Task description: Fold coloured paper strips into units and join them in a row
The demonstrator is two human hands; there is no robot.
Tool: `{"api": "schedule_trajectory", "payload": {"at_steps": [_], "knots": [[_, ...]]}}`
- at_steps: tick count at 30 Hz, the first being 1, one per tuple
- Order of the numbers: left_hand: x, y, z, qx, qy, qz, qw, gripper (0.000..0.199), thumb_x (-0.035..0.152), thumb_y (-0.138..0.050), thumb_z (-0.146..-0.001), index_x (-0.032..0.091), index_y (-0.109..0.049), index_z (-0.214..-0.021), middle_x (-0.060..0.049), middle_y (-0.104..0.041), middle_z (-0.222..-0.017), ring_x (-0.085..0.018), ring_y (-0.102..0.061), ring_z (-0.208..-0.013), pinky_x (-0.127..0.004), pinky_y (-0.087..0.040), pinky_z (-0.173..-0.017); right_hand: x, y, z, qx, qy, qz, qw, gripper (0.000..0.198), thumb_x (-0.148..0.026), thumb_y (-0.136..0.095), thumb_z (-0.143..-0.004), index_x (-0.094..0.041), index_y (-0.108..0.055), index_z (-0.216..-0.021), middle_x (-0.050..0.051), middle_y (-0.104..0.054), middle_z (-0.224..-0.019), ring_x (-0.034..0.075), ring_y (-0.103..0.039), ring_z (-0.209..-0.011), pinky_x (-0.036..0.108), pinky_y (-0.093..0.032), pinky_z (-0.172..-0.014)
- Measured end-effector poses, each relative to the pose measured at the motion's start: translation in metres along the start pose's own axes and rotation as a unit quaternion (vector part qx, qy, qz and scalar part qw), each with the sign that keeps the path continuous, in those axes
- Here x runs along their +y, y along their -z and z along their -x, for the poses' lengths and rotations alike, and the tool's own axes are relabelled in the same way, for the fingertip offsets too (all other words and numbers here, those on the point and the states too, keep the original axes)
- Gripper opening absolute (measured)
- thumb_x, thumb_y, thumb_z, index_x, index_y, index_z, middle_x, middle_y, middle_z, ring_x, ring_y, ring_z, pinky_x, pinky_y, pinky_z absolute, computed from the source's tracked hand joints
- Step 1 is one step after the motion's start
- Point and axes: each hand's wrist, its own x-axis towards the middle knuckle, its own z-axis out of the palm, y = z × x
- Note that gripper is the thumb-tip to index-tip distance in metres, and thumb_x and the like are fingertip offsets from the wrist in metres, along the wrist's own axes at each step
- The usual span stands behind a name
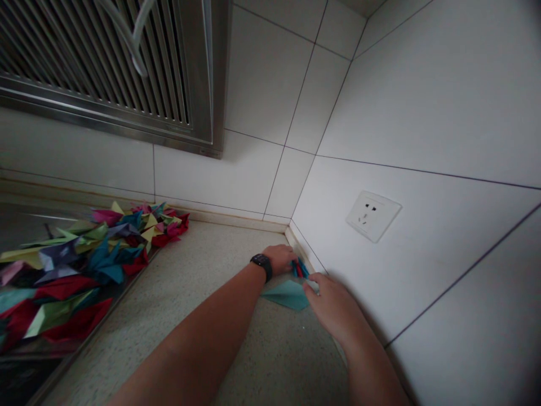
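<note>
Near the corner of the counter, my left hand (279, 258), with a black watch on its wrist, has its fingers curled at a small bunch of red and blue folded papers (300, 268) by the right wall. A teal folded paper (287, 295) with pointed ends lies just in front of that hand. At its right end, my right hand (333, 304) has thumb and forefinger closed around the paper's tip. The left fingertips are partly hidden behind the bunch.
A heap of colourful origami pieces (101, 254) covers the dark cooktop (25, 380) on the left. Above it hangs a metal range hood (217, 84) with a pale cable. White tiled walls meet at the counter (203, 254) corner; a socket (374, 215) is on the right wall.
</note>
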Motion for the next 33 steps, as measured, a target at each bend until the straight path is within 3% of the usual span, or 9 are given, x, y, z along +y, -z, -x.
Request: {"api": "schedule_trajectory", "payload": {"at_steps": [33], "knots": [[0.0031,0.0041,0.0037,0.007,0.010,0.018,1.000,0.031,0.020,-0.058,-0.079,0.029,-0.061,-0.108,-0.004,-0.058,-0.106,-0.021,-0.052,-0.103,-0.030,-0.045,-0.082,-0.0037,0.0030,0.0041,-0.010,-0.007,0.011,1.000,0.036,-0.039,-0.046,-0.087,-0.017,-0.064,-0.108,0.014,-0.067,-0.104,0.025,-0.062,-0.098,0.032,-0.042,-0.084]]}}
